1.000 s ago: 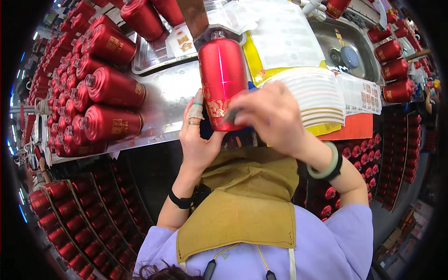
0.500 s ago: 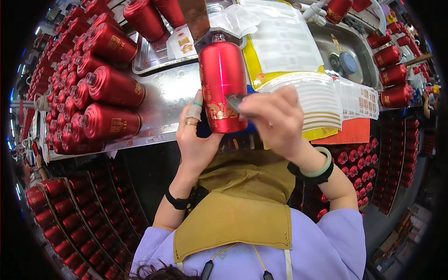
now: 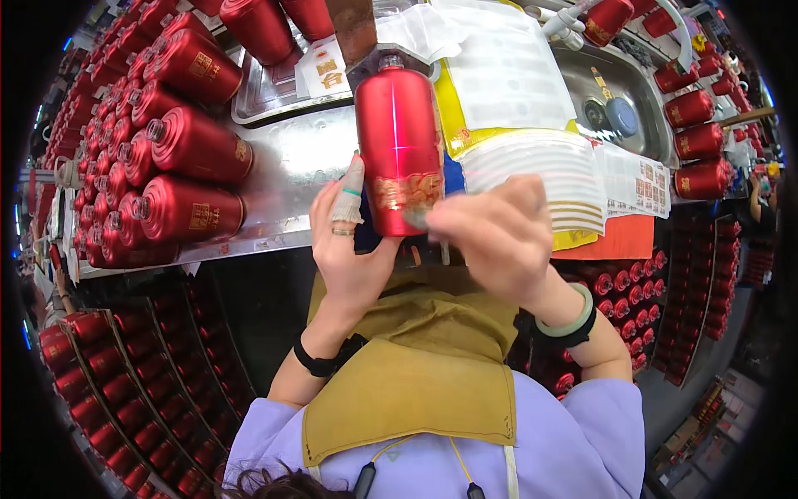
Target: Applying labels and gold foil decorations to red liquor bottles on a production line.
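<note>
A glossy red bottle lies on its side before me, its neck pointing away and a gold decal around its lower part. Fingers of my left hand run along the bottle's left side, with the thumb at its base; white wrapping covers a finger. My right hand is closed in a pinch at the bottle's lower right. From its fingertips a small flat greyish piece meets the bottle just below the decal. Motion blur hides what kind of piece it is.
Many red bottles are stacked at left on the metal table. White sheets and fanned strips lie at right, beside a steel sink. A metal tray stands behind; racks of bottles fill the lower left.
The bottle has turned on its axis, so more of the gold decal faces up. My right hand has moved slightly down toward the base with the flat piece.
</note>
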A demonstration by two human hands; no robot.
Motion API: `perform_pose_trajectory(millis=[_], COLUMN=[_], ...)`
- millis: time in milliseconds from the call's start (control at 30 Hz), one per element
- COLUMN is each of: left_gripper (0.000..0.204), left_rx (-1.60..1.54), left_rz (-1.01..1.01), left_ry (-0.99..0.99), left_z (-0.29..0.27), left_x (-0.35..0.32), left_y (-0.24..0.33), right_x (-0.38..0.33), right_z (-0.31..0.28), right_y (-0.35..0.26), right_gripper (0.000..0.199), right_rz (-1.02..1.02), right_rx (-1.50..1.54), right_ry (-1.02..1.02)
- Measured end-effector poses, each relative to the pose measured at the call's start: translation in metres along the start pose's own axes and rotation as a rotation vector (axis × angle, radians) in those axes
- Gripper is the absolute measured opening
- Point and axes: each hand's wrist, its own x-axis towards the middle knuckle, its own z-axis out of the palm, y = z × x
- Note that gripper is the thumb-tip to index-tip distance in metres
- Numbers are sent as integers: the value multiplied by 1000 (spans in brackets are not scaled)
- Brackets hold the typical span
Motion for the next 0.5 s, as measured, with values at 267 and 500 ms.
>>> perform_pose_trajectory(millis=[267, 500], left_gripper=[78, 70], left_rx=[-58, 111], left_rz=[62, 208], left_ry=[32, -56], left_z=[-2, -3], left_x=[4, 6], left_y=[7, 5], right_x=[39, 37], right_z=[8, -26], right_y=[2, 61], right_gripper=[16, 17], right_rz=[-18, 508], right_rx=[-31, 114], right_ry=[-74, 46])
